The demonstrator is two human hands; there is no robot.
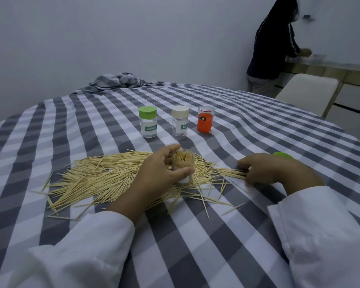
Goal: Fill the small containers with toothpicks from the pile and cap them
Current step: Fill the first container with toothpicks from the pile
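Toothpick container, full and uncapped, stands in the left hand grip; at 3 o'clock, right hand fingers curl onto pile toothpicks.

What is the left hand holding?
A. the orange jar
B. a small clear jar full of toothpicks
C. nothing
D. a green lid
B: the left hand grips a small clear plastic container packed with wooden toothpicks, standing open on the pile of loose toothpicks; the orange container stands untouched farther back.
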